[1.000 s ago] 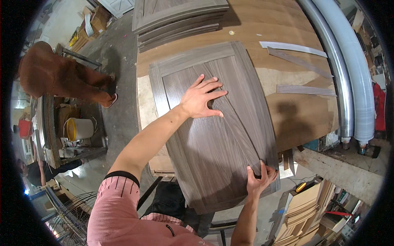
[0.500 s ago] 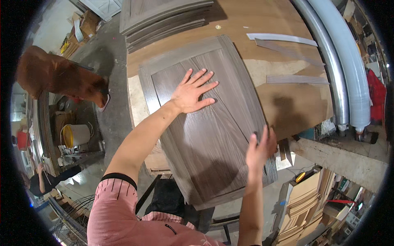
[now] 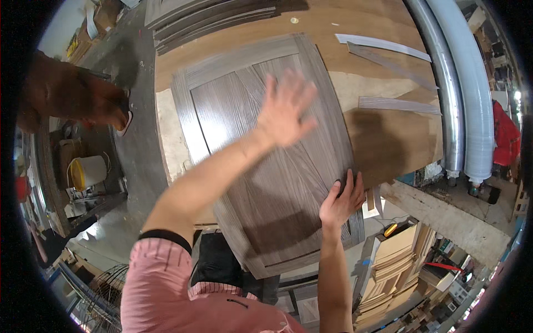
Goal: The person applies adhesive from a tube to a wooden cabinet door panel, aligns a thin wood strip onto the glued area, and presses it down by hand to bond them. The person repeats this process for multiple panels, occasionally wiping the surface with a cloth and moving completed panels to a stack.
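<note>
A grey wood-grain cabinet door [image 3: 266,216] with a raised frame and a recessed panel lies flat on the workbench, its near end jutting past the bench toward me. Over the upper middle of the panel is my left hand [image 3: 287,111], fingers spread and smeared by motion; whether the palm touches the panel I cannot tell. My right hand [image 3: 342,201] is at the door's lower right edge, thumb on the face side and fingers along the edge. A small dark spot shows at the thumb's tip, too small to name.
More grey panels [image 3: 216,22] are stacked at the far left of the brown bench top [image 3: 388,139]. Thin strips [image 3: 400,104] lie to the right, beside long wrapped rolls [image 3: 474,111]. A white bucket [image 3: 89,171] stands at left; wooden panels [image 3: 388,272] lean at lower right.
My left hand has moved right across the panel and is now blurred. My right hand has shifted slightly left and lies closer along the door's edge. The whole view has shifted a little.
</note>
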The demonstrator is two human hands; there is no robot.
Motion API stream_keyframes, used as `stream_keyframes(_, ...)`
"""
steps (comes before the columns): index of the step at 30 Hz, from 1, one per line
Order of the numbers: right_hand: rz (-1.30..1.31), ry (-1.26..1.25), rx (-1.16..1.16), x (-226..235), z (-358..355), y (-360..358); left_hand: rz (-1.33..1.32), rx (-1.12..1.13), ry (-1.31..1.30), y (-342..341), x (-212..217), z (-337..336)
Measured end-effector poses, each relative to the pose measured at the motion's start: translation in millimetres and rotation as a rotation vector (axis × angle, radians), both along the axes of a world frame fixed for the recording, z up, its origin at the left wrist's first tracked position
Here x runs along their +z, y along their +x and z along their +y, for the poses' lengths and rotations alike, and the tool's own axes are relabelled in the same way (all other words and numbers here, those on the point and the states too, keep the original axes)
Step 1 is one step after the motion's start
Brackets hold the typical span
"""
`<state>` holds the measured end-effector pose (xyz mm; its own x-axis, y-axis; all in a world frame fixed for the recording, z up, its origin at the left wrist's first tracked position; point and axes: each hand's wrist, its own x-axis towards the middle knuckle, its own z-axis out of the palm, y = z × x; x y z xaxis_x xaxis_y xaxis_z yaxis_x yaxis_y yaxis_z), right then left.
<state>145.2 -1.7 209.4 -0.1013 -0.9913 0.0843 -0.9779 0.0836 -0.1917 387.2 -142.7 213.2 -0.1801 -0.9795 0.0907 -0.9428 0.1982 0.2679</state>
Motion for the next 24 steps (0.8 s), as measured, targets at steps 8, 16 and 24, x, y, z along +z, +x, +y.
stream_keyframes(8, -0.097, -0.001, 0.033, 6, 1, 3, -0.14, 0.317, 0.012, 123, -12, -90)
stream_keyframes(16, -0.059, 0.115, 0.134, 9, -68, 105, -0.074, 0.372, 0.102, 117, -10, -85)
stream_keyframes(24, -0.089, 0.021, 0.155, 7, -74, 89, -0.146, 0.349, 0.169, 127, -18, -103)
